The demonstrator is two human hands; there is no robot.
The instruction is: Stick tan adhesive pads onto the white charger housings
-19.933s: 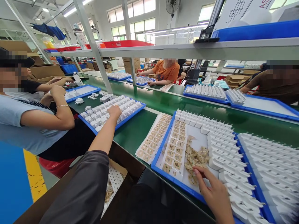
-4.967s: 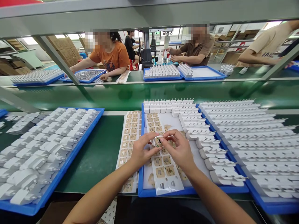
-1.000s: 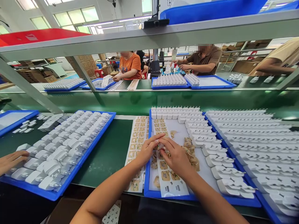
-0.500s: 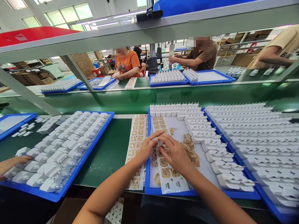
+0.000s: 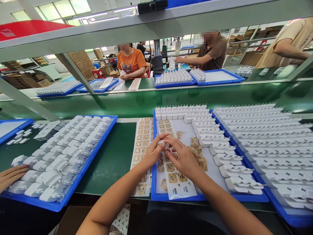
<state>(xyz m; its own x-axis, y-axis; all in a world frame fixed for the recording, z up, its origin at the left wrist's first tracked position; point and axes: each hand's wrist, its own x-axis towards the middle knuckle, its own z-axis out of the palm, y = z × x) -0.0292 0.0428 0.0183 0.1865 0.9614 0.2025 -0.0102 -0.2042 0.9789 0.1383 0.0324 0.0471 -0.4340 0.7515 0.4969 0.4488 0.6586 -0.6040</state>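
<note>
My left hand (image 5: 154, 150) holds a small white charger piece (image 5: 161, 143) between thumb and fingers. From the right, my right hand (image 5: 179, 156) pinches the same piece, its fingers partly covering it. Both hands are above a blue-rimmed tray (image 5: 210, 197). Inside that tray lie a sheet of tan stickers (image 5: 172, 178), a heap of loose tan pieces (image 5: 199, 158) and rows of white plug chargers (image 5: 214, 135). A second sticker sheet (image 5: 140, 142) rests on the green table just left of the tray.
On the left is a blue tray (image 5: 91, 156) full of white chargers, with another person's hand (image 5: 13, 176) at its edge. A full tray (image 5: 271, 147) stands at the right. A metal shelf beam (image 5: 102, 31) crosses above. People sit at the far bench.
The view has shifted slightly, and more of the white piece shows between my hands. The neighbouring person's hand at the left looks flatter on the chargers.
</note>
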